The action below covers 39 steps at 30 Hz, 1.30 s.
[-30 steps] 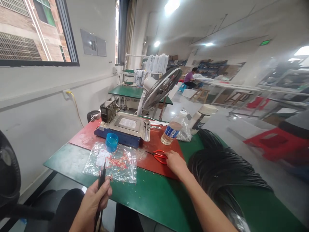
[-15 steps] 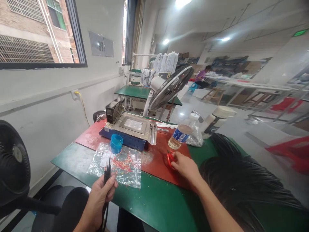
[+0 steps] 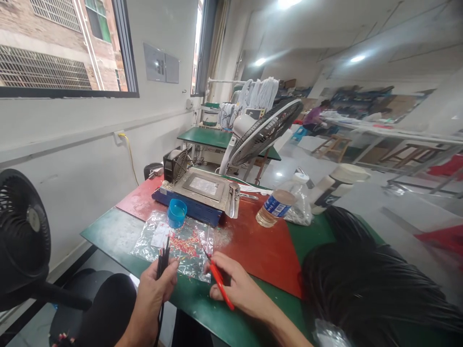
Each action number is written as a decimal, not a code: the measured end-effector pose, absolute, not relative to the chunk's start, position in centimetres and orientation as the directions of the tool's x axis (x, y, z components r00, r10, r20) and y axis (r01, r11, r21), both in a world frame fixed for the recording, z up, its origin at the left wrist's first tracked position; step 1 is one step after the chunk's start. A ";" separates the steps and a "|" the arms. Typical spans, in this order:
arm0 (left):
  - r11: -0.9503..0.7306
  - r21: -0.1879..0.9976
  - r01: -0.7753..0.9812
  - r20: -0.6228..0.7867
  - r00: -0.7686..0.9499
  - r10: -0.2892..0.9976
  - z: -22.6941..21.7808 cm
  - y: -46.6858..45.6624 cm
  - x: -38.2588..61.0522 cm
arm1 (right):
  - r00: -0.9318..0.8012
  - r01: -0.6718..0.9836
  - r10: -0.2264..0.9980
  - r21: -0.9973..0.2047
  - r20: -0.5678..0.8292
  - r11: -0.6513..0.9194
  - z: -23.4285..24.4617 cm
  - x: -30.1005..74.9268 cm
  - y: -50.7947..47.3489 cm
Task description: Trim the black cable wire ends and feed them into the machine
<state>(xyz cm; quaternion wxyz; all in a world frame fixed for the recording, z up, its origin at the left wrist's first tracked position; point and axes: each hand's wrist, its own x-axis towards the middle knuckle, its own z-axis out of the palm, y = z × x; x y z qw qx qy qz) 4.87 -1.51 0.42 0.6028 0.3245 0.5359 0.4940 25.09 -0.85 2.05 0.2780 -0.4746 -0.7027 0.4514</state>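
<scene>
My left hand (image 3: 154,291) is closed around a thin bundle of black cables (image 3: 163,254), their stripped tips pointing up over a clear plastic bag (image 3: 173,246) strewn with small red bits. My right hand (image 3: 240,289) grips red-handled scissors (image 3: 219,282), the blades aimed toward the cable tips and close beside my left hand. Both hands hover at the near edge of the green table (image 3: 108,231).
A blue cup (image 3: 177,212) and a flat metal machine (image 3: 202,190) stand behind the bag on a red mat (image 3: 260,246). A water bottle (image 3: 277,207) and a desk fan (image 3: 262,132) are farther back. A big pile of black cables (image 3: 369,284) fills the right. Another black fan (image 3: 21,236) sits at left.
My right hand has picked the red scissors up from the red mat and carried them left and nearer, next to my left hand. The left hand kept holding the cable bundle.
</scene>
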 end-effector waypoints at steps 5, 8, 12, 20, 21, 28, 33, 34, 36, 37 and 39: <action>0.301 0.915 -0.268 -0.324 -0.045 0.945 0.4 -1.8 5.1 | -0.398 0.586 0.909 -0.796 -0.123 0.149 1.4 23.7 -1.2; 0.301 0.909 -0.288 -0.325 -0.038 0.945 0.4 -1.8 5.6 | -0.428 0.585 0.894 -0.795 -0.133 0.161 1.5 23.2 -1.4; 0.293 0.908 -0.298 -0.316 -0.029 0.948 0.3 -1.7 6.2 | -0.456 0.545 0.883 -0.819 -0.110 0.179 1.2 22.9 -1.6; 0.309 0.922 -0.232 -0.332 -0.065 0.941 -1.2 -1.4 6.4 | -0.483 0.508 0.873 -0.834 -0.068 0.216 0.8 23.2 -1.6; 0.299 0.931 -0.208 -0.320 -0.074 0.945 -1.4 -1.4 6.4 | -0.482 0.510 0.873 -0.835 -0.078 0.207 0.8 23.2 -1.6; 0.261 0.960 -0.104 -0.271 -0.088 0.959 -1.9 -1.2 5.9 | -0.461 0.523 0.884 -0.829 -0.080 0.198 0.8 23.3 -1.4; 0.283 0.948 -0.149 -0.295 -0.065 0.953 -1.5 -0.9 6.2 | -0.433 0.537 0.896 -0.826 -0.097 0.170 0.6 23.1 -1.4; 0.289 0.944 -0.161 -0.301 -0.060 0.952 -1.4 -0.8 6.3 | -0.428 0.532 0.898 -0.831 -0.102 0.160 0.5 23.1 -1.4; 0.306 0.934 -0.183 -0.319 -0.049 0.946 -1.3 -0.7 6.6 | -0.412 0.520 0.905 -0.843 -0.106 0.138 0.3 22.9 -1.4; 0.316 0.929 -0.191 -0.330 -0.043 0.943 -1.3 -0.6 6.7 | -0.399 0.511 0.911 -0.850 -0.106 0.125 0.1 22.9 -1.4; 0.338 0.919 -0.205 -0.351 -0.031 0.936 -1.3 -0.5 6.8 | -0.367 0.490 0.924 -0.867 -0.107 0.094 -0.3 22.9 -1.4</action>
